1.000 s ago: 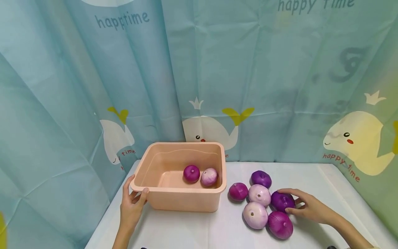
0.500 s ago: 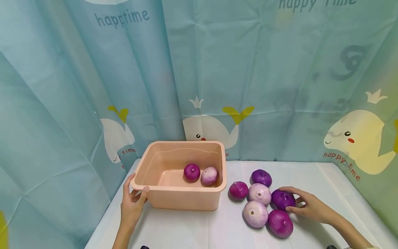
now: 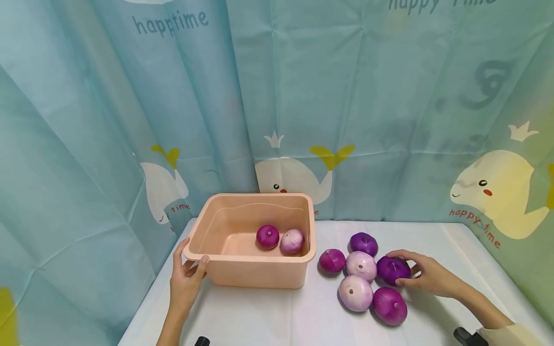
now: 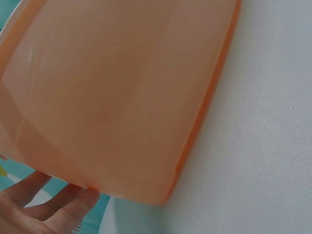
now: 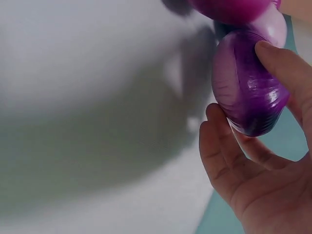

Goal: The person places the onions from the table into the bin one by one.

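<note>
In the head view my left hand [image 3: 187, 283] grips the front left corner of a peach plastic bin [image 3: 255, 274], thumb on the front and fingers on the left side. The left wrist view shows its fingers [image 4: 73, 209] against the bin wall [image 4: 112, 97]. Inside the bin lie a magenta onion [image 3: 267, 237] and a pale onion [image 3: 292, 241]. On the right, my right hand [image 3: 428, 275] holds a dark purple onion [image 3: 391, 270] between thumb and fingers. The right wrist view shows the thumb across this onion [image 5: 248, 87] and the fingers on its other side.
Beside the held onion are a magenta onion [image 3: 390, 306], two pale onions [image 3: 355, 293], a small magenta onion [image 3: 332, 261] and another dark purple onion [image 3: 363, 244]. All rest on the white table [image 3: 259, 317]. A blue-green curtain [image 3: 303, 96] hangs behind.
The head view has tilted slightly, so everything sits a little higher in it. My right hand and the dark purple onion have risen slightly more than the other onions. My left hand keeps its grip.
</note>
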A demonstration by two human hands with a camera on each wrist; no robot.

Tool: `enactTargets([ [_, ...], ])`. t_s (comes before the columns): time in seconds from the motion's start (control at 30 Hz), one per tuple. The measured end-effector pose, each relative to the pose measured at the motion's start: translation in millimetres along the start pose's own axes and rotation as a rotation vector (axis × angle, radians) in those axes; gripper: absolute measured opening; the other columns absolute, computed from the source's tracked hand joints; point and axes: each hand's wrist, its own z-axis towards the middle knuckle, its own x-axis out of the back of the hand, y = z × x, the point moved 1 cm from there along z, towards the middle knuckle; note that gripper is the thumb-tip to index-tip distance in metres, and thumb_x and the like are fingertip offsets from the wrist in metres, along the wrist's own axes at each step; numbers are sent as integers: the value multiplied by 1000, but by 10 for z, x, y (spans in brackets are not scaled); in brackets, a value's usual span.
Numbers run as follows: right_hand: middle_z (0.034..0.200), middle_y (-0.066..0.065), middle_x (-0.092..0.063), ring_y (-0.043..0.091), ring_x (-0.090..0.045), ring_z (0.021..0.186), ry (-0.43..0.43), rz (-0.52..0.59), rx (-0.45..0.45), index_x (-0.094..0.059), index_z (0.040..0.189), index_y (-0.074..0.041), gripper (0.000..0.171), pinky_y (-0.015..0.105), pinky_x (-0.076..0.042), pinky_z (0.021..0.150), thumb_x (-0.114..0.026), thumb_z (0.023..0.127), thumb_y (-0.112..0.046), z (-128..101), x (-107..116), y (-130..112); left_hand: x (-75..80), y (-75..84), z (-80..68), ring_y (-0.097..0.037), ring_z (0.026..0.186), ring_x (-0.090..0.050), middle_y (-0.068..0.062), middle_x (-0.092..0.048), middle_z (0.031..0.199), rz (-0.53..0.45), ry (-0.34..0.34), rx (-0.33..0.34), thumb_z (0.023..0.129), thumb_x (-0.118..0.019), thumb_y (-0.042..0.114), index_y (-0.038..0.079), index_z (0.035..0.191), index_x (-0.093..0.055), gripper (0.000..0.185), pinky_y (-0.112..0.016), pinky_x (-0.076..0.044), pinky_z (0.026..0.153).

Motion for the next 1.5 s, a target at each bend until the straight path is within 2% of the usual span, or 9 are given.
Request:
enactTargets([
  [0.17, 119, 19, -65, 4, -65, 78, 24, -67, 36, -61, 133, -8, 58, 28, -57, 64, -87, 82, -11, 156, 236, -140, 0, -10, 6, 4, 96, -65, -24, -56, 143, 6, 5, 5, 101, -68, 25, 34, 161, -26, 75, -22, -57, 78],
  [0.43, 121, 15, -65, 4, -65, 80, 101, -154, -54, -62, 136, -8, 60, 28, -58, 66, -88, 82, -13, 429, 665, -393, -1, -17, 21, 6, 95, -64, -24, -55, 144, 13, 2, 9, 100, -69, 27, 36, 161, -26, 75, -21, -56, 77],
  [0.73, 127, 17, -62, 4, -64, 84, 242, -178, -66, -59, 139, -8, 63, 24, -58, 66, -87, 82, -7, 749, 996, -547, -5, -32, 32, 7, 94, -64, -26, -53, 146, 4, 7, -4, 101, -68, 25, 34, 161, -26, 74, -21, -57, 77],
  [0.9, 127, 16, -61, 0, -63, 85, 329, -177, -126, -59, 141, -12, 64, 18, -56, 66, -87, 83, -13, 874, 1062, -594, -9, -40, 31, 6, 94, -64, -25, -54, 145, 5, 15, -10, 101, -68, 25, 33, 161, -27, 74, -21, -57, 77],
  [1.03, 128, 15, -59, -1, -63, 85, 363, -159, -138, -58, 141, -13, 64, 15, -54, 67, -87, 84, -13, 920, 1057, -610, -13, -36, 29, 7, 93, -64, -23, -52, 147, 13, 11, 5, 101, -68, 27, 34, 161, -26, 74, -21, -57, 77],
  [1.5, 128, 19, -60, -3, -63, 84, 345, -186, -111, -58, 141, -11, 63, 18, -56, 66, -86, 85, -15, 979, 1027, -659, -8, -8, 13, 3, 97, -64, -21, -49, 151, 9, 1, 7, 101, -68, 29, 35, 161, -26, 74, -21, -57, 78],
])
